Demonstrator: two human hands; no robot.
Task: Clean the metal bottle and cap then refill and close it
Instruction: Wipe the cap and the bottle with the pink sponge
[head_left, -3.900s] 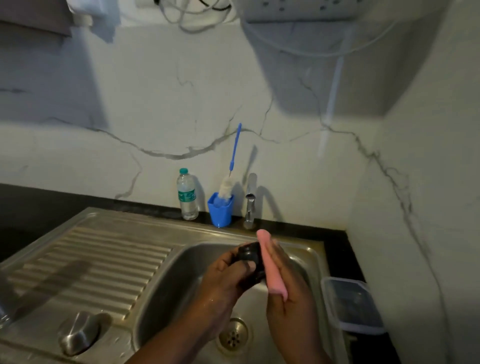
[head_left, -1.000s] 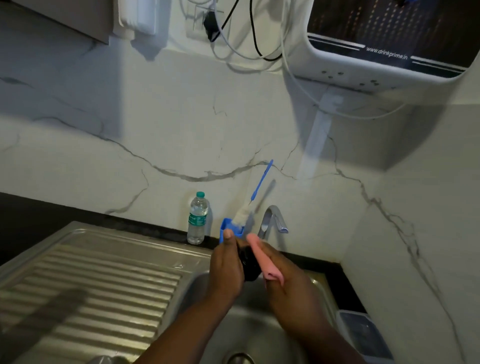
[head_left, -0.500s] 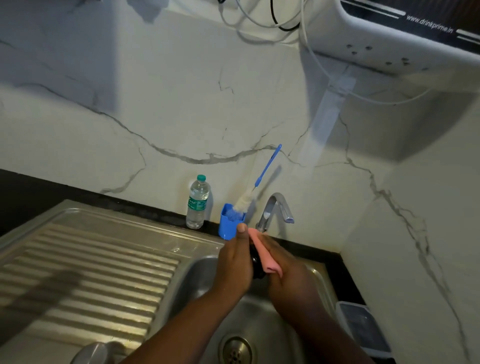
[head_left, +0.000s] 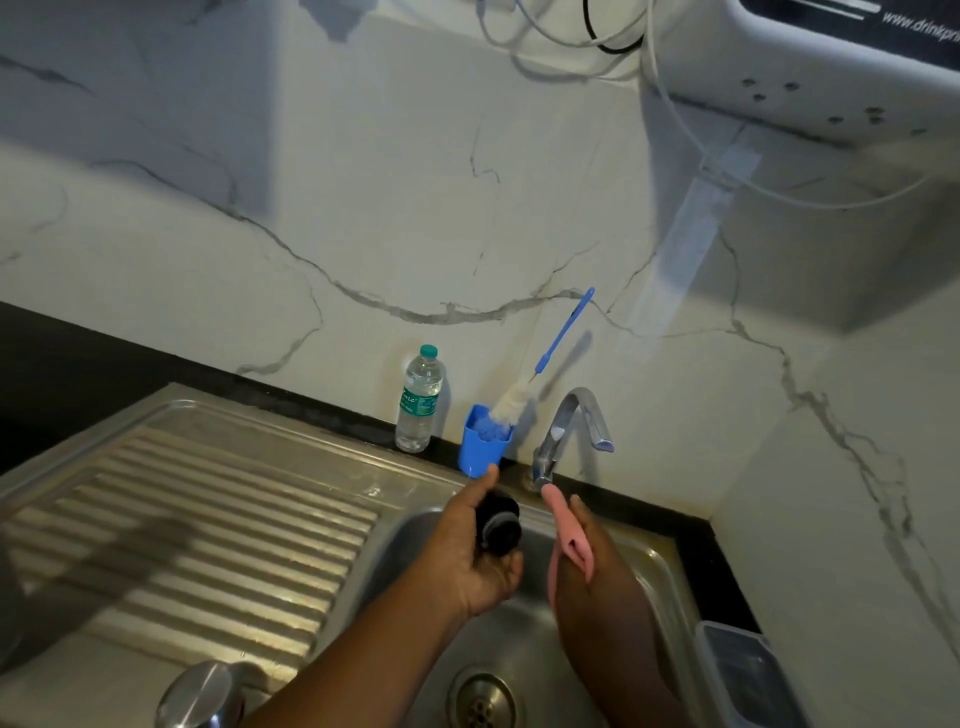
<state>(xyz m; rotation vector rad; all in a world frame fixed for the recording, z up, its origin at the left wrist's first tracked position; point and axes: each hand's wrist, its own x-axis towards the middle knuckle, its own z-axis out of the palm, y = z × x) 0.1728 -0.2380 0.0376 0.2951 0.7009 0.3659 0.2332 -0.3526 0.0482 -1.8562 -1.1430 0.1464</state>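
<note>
My left hand (head_left: 475, 553) grips a black bottle cap (head_left: 497, 524) over the steel sink basin (head_left: 644, 561), thumb up along its far side. My right hand (head_left: 597, 566) holds a pink sponge (head_left: 569, 530) just to the right, a small gap apart from the cap. The metal bottle (head_left: 200, 696) lies on its side on the drainboard at the bottom edge, only its rounded end showing. The chrome tap (head_left: 571, 431) stands behind the hands; no water shows running from it.
A blue cup (head_left: 483, 447) with a blue-handled bottle brush (head_left: 556, 343) and a clear plastic water bottle (head_left: 418, 400) stand at the back of the sink. A lidded plastic container (head_left: 748, 675) sits right of the basin. A water purifier (head_left: 831, 67) hangs above right.
The hands have parted: the pink sponge came off the cap and moved right. The cap's end now shows. The view tilted down slightly.
</note>
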